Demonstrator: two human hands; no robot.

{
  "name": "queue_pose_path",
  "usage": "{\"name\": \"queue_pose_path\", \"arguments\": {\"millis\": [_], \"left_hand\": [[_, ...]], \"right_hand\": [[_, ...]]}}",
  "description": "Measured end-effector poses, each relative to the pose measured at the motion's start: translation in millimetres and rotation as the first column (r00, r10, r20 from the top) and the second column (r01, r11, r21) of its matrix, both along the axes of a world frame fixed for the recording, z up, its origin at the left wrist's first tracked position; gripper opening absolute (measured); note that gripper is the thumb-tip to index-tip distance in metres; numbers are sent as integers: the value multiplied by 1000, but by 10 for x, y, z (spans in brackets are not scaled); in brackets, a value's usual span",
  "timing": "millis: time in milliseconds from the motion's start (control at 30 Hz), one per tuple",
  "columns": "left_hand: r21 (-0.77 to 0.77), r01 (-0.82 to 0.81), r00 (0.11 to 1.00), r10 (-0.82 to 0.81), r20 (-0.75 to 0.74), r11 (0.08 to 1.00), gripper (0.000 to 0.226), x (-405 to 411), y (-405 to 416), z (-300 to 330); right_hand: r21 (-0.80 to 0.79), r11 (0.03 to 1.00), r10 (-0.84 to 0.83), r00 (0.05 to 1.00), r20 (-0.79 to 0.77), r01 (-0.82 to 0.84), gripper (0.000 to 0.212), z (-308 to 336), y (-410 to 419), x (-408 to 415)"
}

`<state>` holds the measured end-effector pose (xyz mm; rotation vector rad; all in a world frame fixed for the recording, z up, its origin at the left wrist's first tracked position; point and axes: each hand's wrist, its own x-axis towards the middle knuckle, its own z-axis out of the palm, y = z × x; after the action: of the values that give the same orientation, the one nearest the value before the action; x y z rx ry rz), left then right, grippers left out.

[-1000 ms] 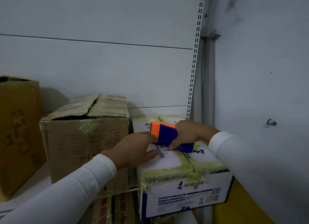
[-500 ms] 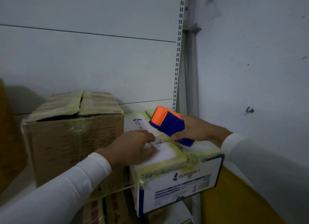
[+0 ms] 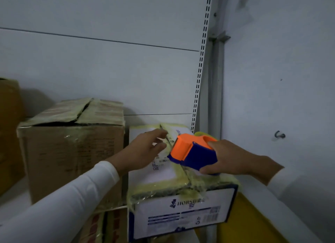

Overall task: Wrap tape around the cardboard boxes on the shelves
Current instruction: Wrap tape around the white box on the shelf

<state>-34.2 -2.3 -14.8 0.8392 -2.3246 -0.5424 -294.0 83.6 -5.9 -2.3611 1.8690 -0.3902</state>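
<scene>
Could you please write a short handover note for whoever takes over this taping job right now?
Right hand grips the orange-and-blue tape dispenser on top of the white box.
Left hand is open, fingers over the box top near the centre seam.
Done: yellowish tape already lies along the white box's top seam and edges; the brown box beside it looks taped too, though its flaps gape.
Left: finish this strip; other boxes are uncertain.

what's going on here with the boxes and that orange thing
A person is taping a white printed box on a shelf. The right hand grips an orange and blue tape dispenser over the box's top seam, which already carries yellowish tape. The left hand reaches over the box top, fingers loosely spread. A taped brown box stands to the left.
</scene>
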Motion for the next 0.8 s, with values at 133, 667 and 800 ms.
{"name": "queue_pose_path", "arguments": {"millis": [133,667,800], "left_hand": [[149,128,991,-122,-48,980,38,-152,33,39],[203,202,975,-177,-136,958,20,-51,35,106],[185,202,979,-190,-79,962,17,-21,-6,60]], "right_hand": [[-2,997,74,993,-86,-75,53,-38,-15,-56],[84,993,66,977,201,-84,39,104,199,103],[172,982,6,927,376,-76,31,116,265,59]]}}
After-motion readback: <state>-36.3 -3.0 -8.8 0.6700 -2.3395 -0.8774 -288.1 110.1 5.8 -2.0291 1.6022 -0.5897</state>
